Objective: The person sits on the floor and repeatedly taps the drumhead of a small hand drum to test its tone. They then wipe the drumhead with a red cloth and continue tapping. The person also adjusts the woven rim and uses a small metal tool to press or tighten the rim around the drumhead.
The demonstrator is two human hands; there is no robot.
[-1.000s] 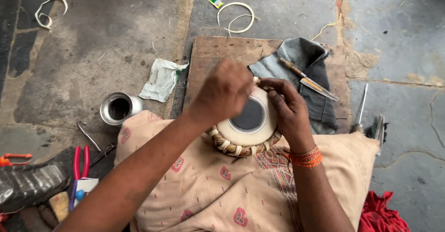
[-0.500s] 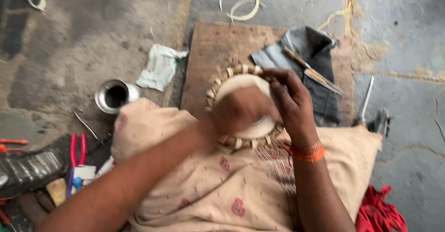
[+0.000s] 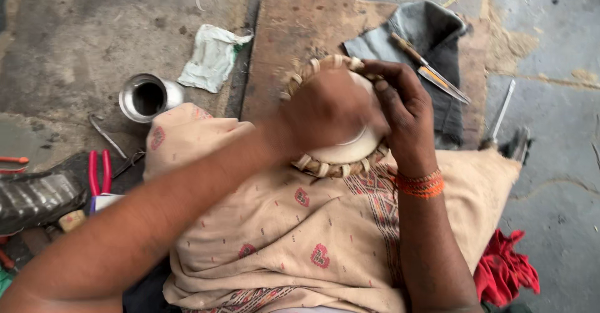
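Note:
A small round drum (image 3: 340, 156) with a pale skin head and a braided hide rim rests on my lap, over a beige patterned cloth (image 3: 294, 238). My left hand (image 3: 328, 110) lies flat across the drum head and covers most of it; whether it holds anything I cannot tell. My right hand (image 3: 400, 110), with orange thread bands at the wrist, grips the drum's far right rim, fingers curled over the edge.
A wooden board (image 3: 294, 44) lies beyond the drum, with a grey cloth (image 3: 431, 44) and a knife (image 3: 431, 69) on it. A steel cup (image 3: 147, 97) and crumpled paper (image 3: 212, 56) sit left. Red-handled pliers (image 3: 99, 172) lie lower left, a metal tool (image 3: 500, 116) right.
My left hand has slid from the drum's far left edge down over the head, hiding its dark centre. The view has moved closer. My right hand stays on the rim.

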